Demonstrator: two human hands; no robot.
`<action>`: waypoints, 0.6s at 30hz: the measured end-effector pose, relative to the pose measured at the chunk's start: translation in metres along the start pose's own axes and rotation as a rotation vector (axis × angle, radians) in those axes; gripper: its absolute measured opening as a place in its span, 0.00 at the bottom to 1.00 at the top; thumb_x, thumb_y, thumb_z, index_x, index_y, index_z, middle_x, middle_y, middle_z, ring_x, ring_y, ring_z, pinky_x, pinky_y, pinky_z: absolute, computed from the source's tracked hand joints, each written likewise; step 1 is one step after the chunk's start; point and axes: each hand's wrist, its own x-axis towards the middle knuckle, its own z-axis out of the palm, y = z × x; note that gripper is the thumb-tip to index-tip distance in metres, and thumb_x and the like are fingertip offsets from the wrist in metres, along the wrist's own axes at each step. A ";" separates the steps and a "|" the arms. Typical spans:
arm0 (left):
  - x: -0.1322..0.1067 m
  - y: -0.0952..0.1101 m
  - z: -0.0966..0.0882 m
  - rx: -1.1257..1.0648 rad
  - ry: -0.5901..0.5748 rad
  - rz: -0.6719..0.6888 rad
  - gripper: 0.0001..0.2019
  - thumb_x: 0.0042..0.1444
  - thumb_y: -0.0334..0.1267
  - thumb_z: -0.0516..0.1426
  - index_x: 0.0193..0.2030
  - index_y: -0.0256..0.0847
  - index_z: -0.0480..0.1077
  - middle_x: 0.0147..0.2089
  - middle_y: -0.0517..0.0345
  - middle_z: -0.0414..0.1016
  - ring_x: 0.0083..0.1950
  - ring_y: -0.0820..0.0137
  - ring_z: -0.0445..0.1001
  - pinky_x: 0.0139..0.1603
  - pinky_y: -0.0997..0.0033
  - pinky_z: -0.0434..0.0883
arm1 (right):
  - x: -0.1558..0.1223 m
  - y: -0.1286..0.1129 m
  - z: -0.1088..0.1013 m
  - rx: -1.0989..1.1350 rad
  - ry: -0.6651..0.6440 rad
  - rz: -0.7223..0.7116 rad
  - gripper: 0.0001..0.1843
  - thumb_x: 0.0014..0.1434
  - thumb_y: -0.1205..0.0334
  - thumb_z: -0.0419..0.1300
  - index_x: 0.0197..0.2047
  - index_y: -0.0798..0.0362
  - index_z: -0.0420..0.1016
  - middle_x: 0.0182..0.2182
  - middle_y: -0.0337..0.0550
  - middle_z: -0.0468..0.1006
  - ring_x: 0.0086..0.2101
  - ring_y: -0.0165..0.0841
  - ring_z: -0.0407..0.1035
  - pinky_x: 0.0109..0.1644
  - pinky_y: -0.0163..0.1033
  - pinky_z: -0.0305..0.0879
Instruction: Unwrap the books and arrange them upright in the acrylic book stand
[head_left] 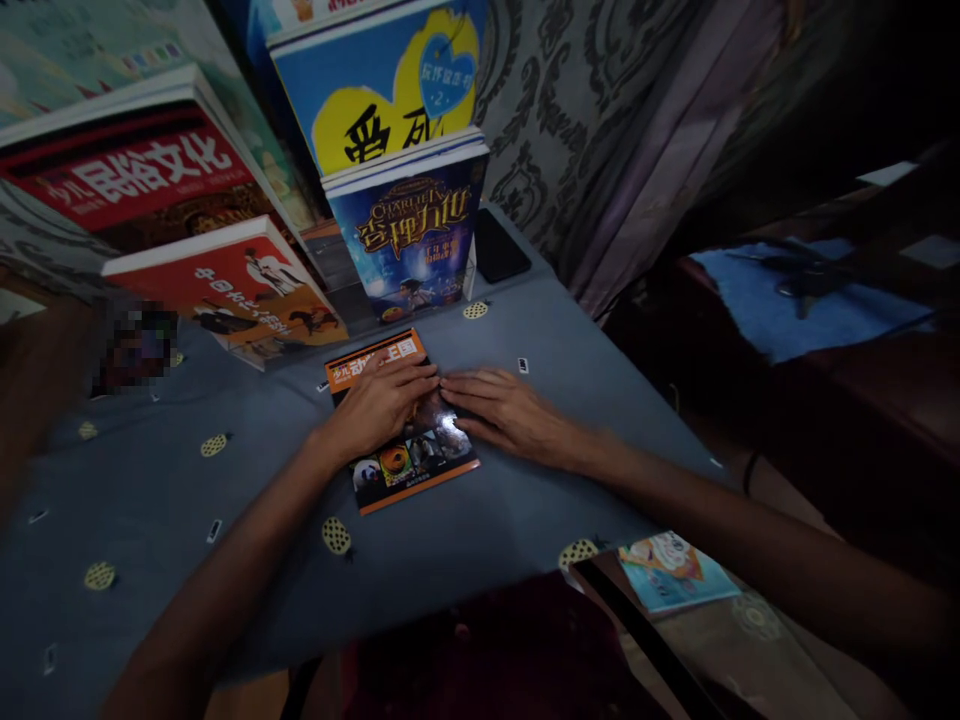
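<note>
A closed book with a black and orange cover and animal pictures (395,462) lies flat on the grey-blue tablecloth. My left hand (384,400) rests palm down across its upper middle, fingers stretched toward the right. From the other side my right hand (514,412) reaches over the book's right edge, its fingers extended and lying on the cover. The fingertips of both hands meet near the upper right of the book. Part of the title and the central picture are hidden under the hands.
Behind the book stand a blue book (412,245), a red-orange book (240,290) and a larger red book (142,180). A dark phone (500,247) lies by the wall. Below the table edge at right is a light-blue booklet (675,575). A blue cloth (795,310) lies farther right.
</note>
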 end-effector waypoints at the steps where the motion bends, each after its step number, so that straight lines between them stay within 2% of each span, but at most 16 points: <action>1: 0.000 0.002 0.000 0.008 0.000 -0.005 0.20 0.64 0.28 0.49 0.59 0.41 0.72 0.62 0.47 0.74 0.68 0.59 0.67 0.69 0.41 0.55 | 0.000 -0.001 0.000 0.001 -0.009 0.007 0.22 0.71 0.55 0.51 0.64 0.52 0.70 0.60 0.52 0.75 0.60 0.44 0.67 0.63 0.58 0.65; 9: -0.012 0.008 0.003 -0.014 0.008 0.055 0.22 0.63 0.25 0.47 0.60 0.41 0.71 0.63 0.49 0.74 0.69 0.63 0.66 0.69 0.45 0.58 | -0.018 -0.018 -0.007 -0.040 -0.108 -0.002 0.22 0.72 0.59 0.50 0.66 0.53 0.66 0.63 0.51 0.72 0.64 0.40 0.64 0.69 0.58 0.57; 14: -0.015 0.012 0.004 0.016 0.001 0.054 0.23 0.61 0.25 0.49 0.61 0.41 0.70 0.65 0.49 0.72 0.70 0.62 0.65 0.68 0.46 0.59 | -0.023 -0.021 -0.006 -0.066 -0.124 0.012 0.23 0.71 0.60 0.52 0.66 0.53 0.66 0.64 0.52 0.70 0.64 0.39 0.63 0.69 0.57 0.57; 18: -0.020 0.019 0.006 -0.012 0.006 0.066 0.25 0.59 0.24 0.49 0.61 0.42 0.70 0.64 0.51 0.73 0.69 0.63 0.67 0.70 0.44 0.56 | -0.031 -0.029 -0.009 -0.049 -0.112 -0.020 0.21 0.72 0.61 0.51 0.65 0.54 0.68 0.62 0.51 0.73 0.63 0.38 0.65 0.69 0.56 0.57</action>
